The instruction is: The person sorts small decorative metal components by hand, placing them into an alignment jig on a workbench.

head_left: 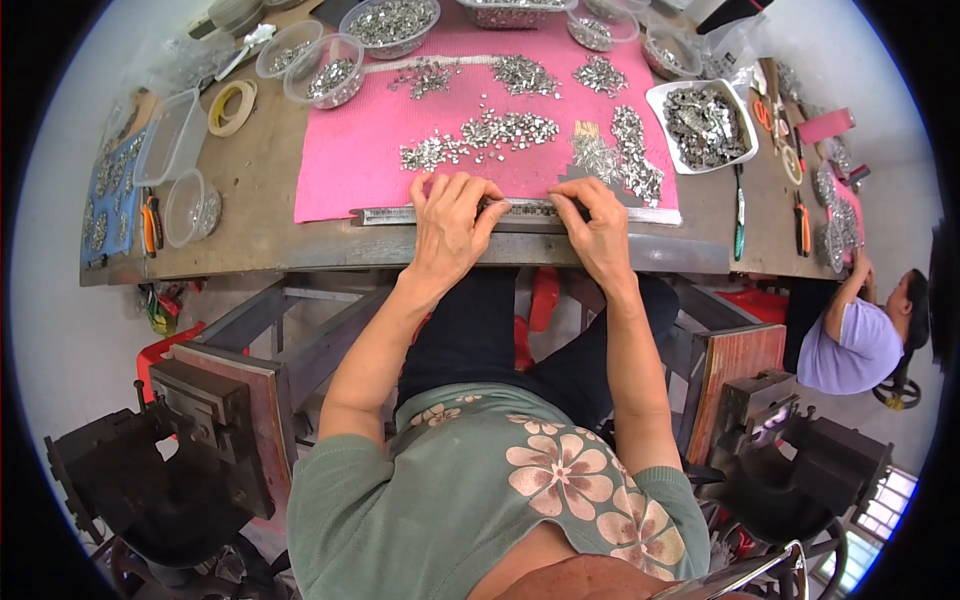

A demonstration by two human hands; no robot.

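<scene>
A long, narrow metal rail (530, 212) lies along the front edge of the pink mat (345, 165), with a row of small dark and silver parts along its middle. My left hand (450, 225) bends over the rail left of centre, thumb and fingers drawn together at the row. Opposite it, my right hand (597, 230) pinches at the rail with thumb and forefinger. Whatever sits in the fingertips is too small or hidden to name. Past my right hand lies a grey flat plate (585, 180) beside thin metal pins (597, 155). Small silver metal pieces (510, 130) lie heaped beyond the hands.
A white tray of metal pieces (705, 125) stands right of the mat. Clear tubs (325, 72) line the back. Orange-handled pliers (150, 225) and tape rolls (232, 107) lie left. Vises (215, 430) flank my seat. Another person (850, 340) sits at far right.
</scene>
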